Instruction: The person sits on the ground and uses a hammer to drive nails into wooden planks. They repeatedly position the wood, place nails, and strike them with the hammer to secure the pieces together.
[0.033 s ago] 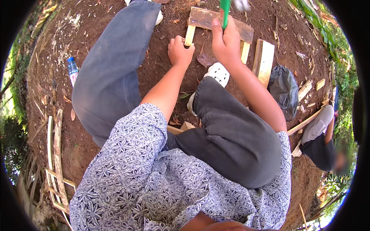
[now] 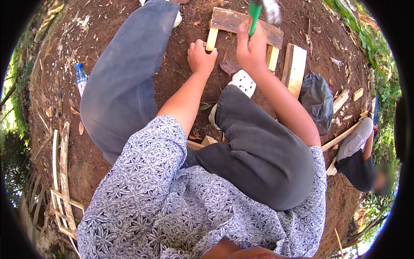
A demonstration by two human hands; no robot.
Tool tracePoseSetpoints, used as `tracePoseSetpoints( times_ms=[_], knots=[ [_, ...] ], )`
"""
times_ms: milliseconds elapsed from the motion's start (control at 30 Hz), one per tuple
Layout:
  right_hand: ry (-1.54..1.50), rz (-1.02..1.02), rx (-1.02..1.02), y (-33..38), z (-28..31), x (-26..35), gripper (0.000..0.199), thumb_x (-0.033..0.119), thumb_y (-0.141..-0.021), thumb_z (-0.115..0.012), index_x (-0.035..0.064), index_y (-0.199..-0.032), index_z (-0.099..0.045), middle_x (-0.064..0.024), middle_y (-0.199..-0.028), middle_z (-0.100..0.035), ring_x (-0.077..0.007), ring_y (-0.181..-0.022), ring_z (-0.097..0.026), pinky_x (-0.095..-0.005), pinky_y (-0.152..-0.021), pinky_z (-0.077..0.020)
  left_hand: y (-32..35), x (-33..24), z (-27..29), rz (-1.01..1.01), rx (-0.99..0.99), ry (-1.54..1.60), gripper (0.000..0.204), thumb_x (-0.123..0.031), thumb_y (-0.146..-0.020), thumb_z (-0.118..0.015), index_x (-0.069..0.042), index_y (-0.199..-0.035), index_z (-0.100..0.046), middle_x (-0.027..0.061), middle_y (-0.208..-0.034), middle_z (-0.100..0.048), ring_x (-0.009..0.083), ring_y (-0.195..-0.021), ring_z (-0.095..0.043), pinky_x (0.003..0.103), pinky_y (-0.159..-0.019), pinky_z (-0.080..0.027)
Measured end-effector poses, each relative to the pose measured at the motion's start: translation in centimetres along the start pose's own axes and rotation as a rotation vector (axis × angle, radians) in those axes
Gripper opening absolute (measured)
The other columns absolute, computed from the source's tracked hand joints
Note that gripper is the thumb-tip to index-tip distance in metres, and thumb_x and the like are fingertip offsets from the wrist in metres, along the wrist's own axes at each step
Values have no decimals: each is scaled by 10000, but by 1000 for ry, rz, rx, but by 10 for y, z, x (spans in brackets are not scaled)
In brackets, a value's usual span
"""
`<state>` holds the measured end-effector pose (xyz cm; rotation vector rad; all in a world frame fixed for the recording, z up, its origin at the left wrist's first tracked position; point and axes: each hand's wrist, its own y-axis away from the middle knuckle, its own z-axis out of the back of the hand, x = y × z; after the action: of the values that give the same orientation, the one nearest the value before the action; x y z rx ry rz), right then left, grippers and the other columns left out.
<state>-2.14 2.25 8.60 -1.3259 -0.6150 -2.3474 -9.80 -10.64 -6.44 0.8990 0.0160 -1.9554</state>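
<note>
My right hand (image 2: pixel 252 49) is closed round the green handle of a hammer (image 2: pixel 255 16), raised over a small wooden frame. The hammer's metal head is blurred near the top edge. The frame has a weathered brown board (image 2: pixel 227 20) across its far side, with a pale wooden leg (image 2: pixel 211 39) at the left and another pale leg (image 2: pixel 272 57) at the right. My left hand (image 2: pixel 201 59) grips the near end of the left leg. Part of the board is hidden behind my right hand and the hammer.
A thick plank (image 2: pixel 296 69) lies right of the frame, beside a black plastic bag (image 2: pixel 317 97). Wood offcuts lie farther right, near another person (image 2: pixel 357 162) bending over. A water bottle (image 2: pixel 81 77) stands at the left, and thin wooden strips (image 2: pixel 64 172) lie lower left. My white shoe (image 2: pixel 243 83) is near the frame.
The hammer has tipped slightly, so its head shows lower and more fully in view. My right hand has shifted very little; my left hand stays on the leg.
</note>
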Motion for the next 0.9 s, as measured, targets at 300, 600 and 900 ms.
tracePoseSetpoints(
  times_ms=[300, 600, 900],
  knots=[
    [178, -53, 80, -7, 5, -8, 345, 314, -1025, -538, -17, -1076, -619, -298, -1017, -703, -493, -996, -665, -552, -888, -520, -5, 1, 1, 5, 30, -18, 395, -266, -736, -875, -110, -973, -600, 95, -1043, -615, 347, -1045, -606, 491, -897, -499],
    [332, -127, 136, -4, 6, -35, 272, 276, -1037, -539, 5, -1030, -557, -294, -822, -677, -520, -846, -659, -591, -739, -508, -8, 8, -5, -66, -4, 15, 425, -288, -718, -887, -84, -962, -606, 128, -1020, -629, 361, -1028, -622, 500, -874, -513],
    [301, -319, 215, 31, 38, -112, 342, 355, -971, -625, 20, -1015, -677, -208, -849, -720, -390, -884, -711, -507, -783, -533, -14, -2, 1, -113, 92, -1, 444, -251, -722, -898, -24, -957, -597, 127, -957, -630, 295, -893, -648, 431, -820, -529]
  ],
)
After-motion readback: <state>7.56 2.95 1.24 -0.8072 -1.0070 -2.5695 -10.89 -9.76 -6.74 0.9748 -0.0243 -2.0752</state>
